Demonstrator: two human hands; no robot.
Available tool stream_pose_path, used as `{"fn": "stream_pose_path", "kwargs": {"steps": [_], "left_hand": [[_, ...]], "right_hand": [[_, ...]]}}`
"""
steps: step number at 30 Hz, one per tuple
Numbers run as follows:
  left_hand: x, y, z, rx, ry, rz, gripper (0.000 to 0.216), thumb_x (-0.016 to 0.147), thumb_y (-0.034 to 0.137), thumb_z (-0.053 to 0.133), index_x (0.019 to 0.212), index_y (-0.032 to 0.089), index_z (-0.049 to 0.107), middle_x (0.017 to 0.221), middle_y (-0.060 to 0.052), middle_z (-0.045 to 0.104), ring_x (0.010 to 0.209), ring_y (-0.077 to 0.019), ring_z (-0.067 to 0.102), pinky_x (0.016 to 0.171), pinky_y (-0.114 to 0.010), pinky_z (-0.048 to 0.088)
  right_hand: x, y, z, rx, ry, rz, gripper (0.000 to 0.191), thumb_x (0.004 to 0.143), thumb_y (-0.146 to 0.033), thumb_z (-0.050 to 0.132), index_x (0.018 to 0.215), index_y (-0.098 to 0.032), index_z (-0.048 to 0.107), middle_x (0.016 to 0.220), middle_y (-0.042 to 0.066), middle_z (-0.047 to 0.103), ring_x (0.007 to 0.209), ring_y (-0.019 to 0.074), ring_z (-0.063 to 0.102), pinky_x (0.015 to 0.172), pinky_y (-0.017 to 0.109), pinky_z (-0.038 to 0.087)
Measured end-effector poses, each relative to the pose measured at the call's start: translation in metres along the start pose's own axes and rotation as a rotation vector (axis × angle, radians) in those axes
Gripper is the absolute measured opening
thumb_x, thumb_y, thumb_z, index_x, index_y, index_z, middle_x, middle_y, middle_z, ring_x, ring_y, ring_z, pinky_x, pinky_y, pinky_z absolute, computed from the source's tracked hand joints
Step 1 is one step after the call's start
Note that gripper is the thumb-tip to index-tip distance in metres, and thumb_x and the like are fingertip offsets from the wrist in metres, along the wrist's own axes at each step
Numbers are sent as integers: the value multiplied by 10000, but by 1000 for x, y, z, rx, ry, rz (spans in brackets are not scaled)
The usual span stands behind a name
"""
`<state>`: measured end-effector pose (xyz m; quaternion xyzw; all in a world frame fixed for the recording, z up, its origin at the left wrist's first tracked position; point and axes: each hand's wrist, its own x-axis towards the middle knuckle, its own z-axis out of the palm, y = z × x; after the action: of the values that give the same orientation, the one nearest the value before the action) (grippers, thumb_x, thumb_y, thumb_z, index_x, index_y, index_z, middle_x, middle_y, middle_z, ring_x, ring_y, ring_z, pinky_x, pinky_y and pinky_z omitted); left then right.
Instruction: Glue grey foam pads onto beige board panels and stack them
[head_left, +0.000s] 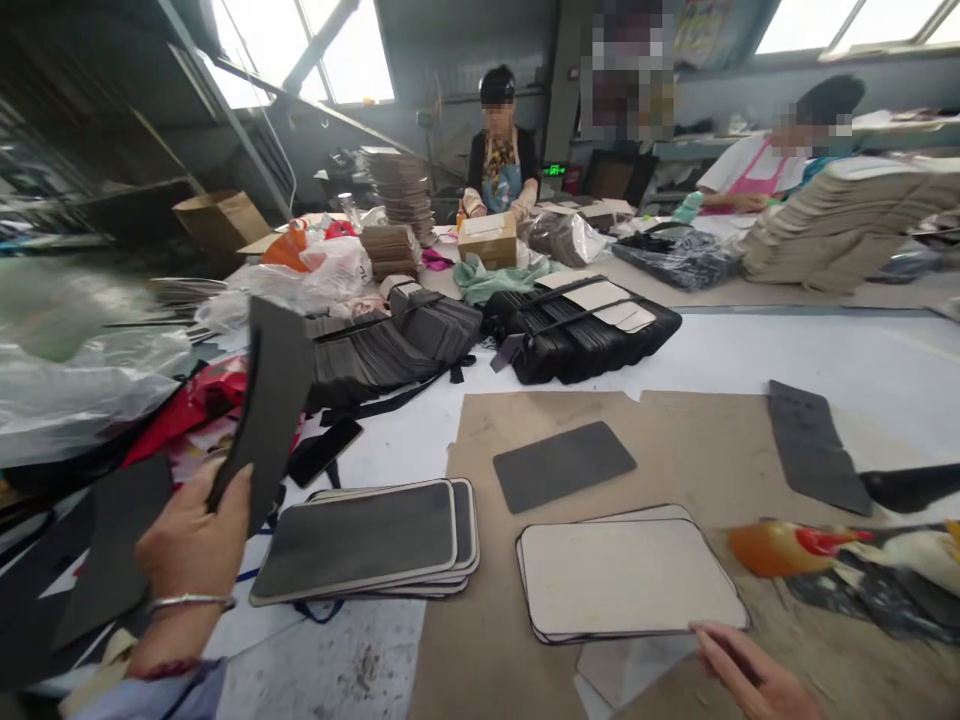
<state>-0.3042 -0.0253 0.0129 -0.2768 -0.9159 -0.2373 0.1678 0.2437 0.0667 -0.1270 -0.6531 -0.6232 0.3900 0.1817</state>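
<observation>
My left hand (193,545), with a bangle at the wrist, is closed round the lower end of several dark grey sheets (281,400) held upright and slightly bent. My right hand (754,672) pinches the near right corner of a beige rounded panel (622,575), which lies on a small stack of similar panels. Between my hands sits a stack of panels topped by a dark grey panel with a pale border (364,535). Beyond the stacks, a single dark grey sheet (564,465) lies flat on brown cardboard (480,650).
Strapped bundles of black panels (585,330) lie farther back. To the right are an orange-tinted bottle with a red cap (772,548) and a bent grey sheet (817,445). A dark phone-like slab (325,452) lies left. Two people work across the table.
</observation>
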Motion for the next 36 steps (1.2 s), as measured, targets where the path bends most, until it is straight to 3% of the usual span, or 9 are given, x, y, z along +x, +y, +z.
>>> {"fn": "stream_pose_path", "kwargs": {"steps": [2, 6, 8, 11, 16, 19, 25, 31, 36], "left_hand": [[-12, 53, 15, -72, 102, 178, 398, 794, 470, 474, 1036, 191, 623, 935, -104, 676, 815, -268, 616, 719, -378, 474], [-60, 158, 75, -187, -22, 576, 303, 859, 297, 432, 1082, 181, 601, 996, -120, 667, 881, -238, 618, 779, -347, 459], [-96, 200, 110, -240, -173, 708, 307, 871, 203, 394, 1108, 195, 589, 1131, -129, 615, 1048, -248, 561, 879, -380, 423], [-154, 236, 153, -203, -627, 781, 373, 835, 91, 408, 1151, 221, 557, 1279, -105, 513, 1222, -267, 417, 1006, -453, 317], [-209, 235, 185, -180, -814, 769, 337, 706, 101, 619, 1026, 208, 626, 1211, -113, 565, 1168, -274, 476, 979, -408, 387], [-209, 224, 188, -170, -801, 707, 290, 773, 113, 536, 1043, 187, 612, 1231, -118, 544, 1205, -252, 438, 1027, -401, 339], [-201, 198, 199, -134, -715, 481, 330, 783, 119, 508, 1109, 133, 561, 1248, -187, 505, 1190, -281, 451, 989, -449, 385], [-209, 181, 198, -179, -681, 412, 326, 779, 126, 520, 1101, 135, 566, 1248, -167, 511, 1194, -265, 448, 999, -421, 396], [-229, 195, 182, -360, -545, 482, 282, 795, 118, 484, 1054, 165, 586, 1154, -129, 577, 1125, -243, 509, 967, -430, 438]], "right_hand": [[6, 0, -3, 2, -19, -25, 332, 604, -552, 591, 758, -279, 700, 732, -9, 698, 654, 177, 661, 600, 173, 516], [18, 11, -11, 26, -53, -64, 353, 645, -556, 575, 820, -271, 690, 794, 0, 703, 729, 182, 665, 647, 177, 517], [22, 18, -16, 22, -56, -76, 366, 665, -560, 559, 848, -269, 683, 824, 5, 702, 766, 185, 662, 660, 186, 518], [29, 21, -25, -8, -39, -111, 362, 696, -551, 533, 855, -259, 679, 851, 18, 701, 793, 188, 659, 675, 199, 518], [73, -17, -29, -223, -53, -390, 328, 820, -447, 421, 888, -230, 657, 891, 45, 692, 804, 182, 649, 724, 250, 514], [123, -53, -13, -567, -53, -575, 289, 876, -297, 371, 941, -202, 637, 958, 56, 670, 868, 157, 622, 786, 251, 485], [206, -86, 34, -802, -138, -658, 168, 792, -183, 549, 938, -206, 628, 980, 63, 631, 905, 185, 571, 763, 272, 458], [219, -80, 39, -976, -259, -800, 113, 810, -173, 515, 836, -183, 624, 890, 76, 609, 858, 199, 541, 665, 256, 431], [216, -78, 40, -1047, -313, -890, 247, 797, -44, 422, 877, -148, 631, 894, 114, 613, 809, 192, 537, 653, 260, 418]]}}
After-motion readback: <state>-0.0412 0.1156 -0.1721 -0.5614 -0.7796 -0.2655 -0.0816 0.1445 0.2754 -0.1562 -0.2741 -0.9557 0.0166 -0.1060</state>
